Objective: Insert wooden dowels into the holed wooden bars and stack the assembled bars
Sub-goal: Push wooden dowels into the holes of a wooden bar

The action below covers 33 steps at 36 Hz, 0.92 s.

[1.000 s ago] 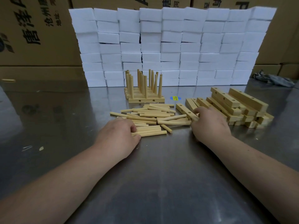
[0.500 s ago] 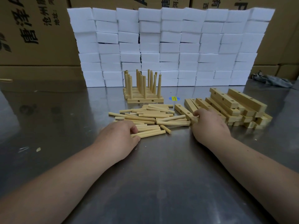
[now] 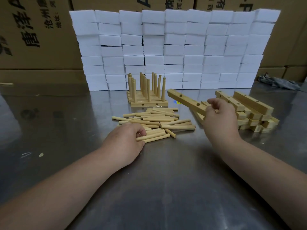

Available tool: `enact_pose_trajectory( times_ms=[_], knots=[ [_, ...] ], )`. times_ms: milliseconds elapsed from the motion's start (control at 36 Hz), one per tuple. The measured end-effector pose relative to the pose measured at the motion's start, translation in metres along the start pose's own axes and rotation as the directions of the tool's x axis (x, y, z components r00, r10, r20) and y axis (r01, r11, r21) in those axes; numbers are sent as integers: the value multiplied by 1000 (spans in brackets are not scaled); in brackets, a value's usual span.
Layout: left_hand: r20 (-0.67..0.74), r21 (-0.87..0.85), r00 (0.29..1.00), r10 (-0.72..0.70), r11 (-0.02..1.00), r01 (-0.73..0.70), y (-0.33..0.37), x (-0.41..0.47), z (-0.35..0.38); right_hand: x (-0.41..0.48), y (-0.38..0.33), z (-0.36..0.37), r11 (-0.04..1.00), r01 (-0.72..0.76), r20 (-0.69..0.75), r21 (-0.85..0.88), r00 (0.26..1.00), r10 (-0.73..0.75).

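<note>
A loose pile of wooden dowels (image 3: pixel 157 119) lies at the table's centre. My left hand (image 3: pixel 126 140) rests on the pile's near left end, fingers curled around a dowel (image 3: pixel 152 136). My right hand (image 3: pixel 219 118) grips one holed wooden bar (image 3: pixel 184 100) by its near end and holds it lifted, tilted up toward the far left. A heap of holed bars (image 3: pixel 252 110) lies to the right. Behind the dowels stands a stack of assembled bars (image 3: pixel 147 101) with upright dowels in them.
The table is shiny metal (image 3: pixel 157 188). A wall of white foam blocks (image 3: pixel 174 47) stands across the back, with cardboard boxes (image 3: pixel 33 30) behind it. A grey rag (image 3: pixel 279 82) lies at the far right. Small chips (image 3: pixel 41 154) lie at the left.
My right hand has lifted a holed bar off the table from the left edge of the heap. My left hand has closed on a dowel at the pile's near end.
</note>
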<state>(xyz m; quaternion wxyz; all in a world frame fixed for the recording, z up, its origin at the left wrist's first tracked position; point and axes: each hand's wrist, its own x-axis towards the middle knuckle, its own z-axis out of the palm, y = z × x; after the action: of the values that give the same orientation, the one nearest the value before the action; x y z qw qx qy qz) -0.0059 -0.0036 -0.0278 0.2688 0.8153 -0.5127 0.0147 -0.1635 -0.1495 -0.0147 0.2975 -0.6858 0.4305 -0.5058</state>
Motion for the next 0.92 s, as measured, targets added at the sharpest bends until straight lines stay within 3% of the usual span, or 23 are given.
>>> enact_pose_trajectory(
  times_ms=[167,306,389,500,639,722,833,917],
  knots=[
    [-66,-7,997,50,999,-50,2,0,2,-5,-5,8,900,-248,120,359,968,220],
    [-351,-252,934,73,953,-170,9,-4,-1,-14,-9,12,778,-406,233,479,913,334],
    [-447,-376,894,20,903,-208,9,-6,0,-17,-16,10,684,-505,325,527,863,387],
    [-494,-527,859,-137,833,-171,7,1,1,-30,-22,9,670,-552,502,496,812,298],
    [-419,-708,864,-277,696,-120,5,5,-1,-46,-32,9,598,-631,716,494,685,131],
    [-414,-699,880,-231,700,-145,6,4,-1,-49,-34,6,543,-692,796,476,601,68],
    [-464,-627,883,-65,729,-276,9,-2,-1,-50,-37,1,467,-764,864,445,503,-1],
    [-453,-587,890,48,735,-339,10,-5,2,-51,-38,0,425,-785,869,450,495,-6]
  ],
)
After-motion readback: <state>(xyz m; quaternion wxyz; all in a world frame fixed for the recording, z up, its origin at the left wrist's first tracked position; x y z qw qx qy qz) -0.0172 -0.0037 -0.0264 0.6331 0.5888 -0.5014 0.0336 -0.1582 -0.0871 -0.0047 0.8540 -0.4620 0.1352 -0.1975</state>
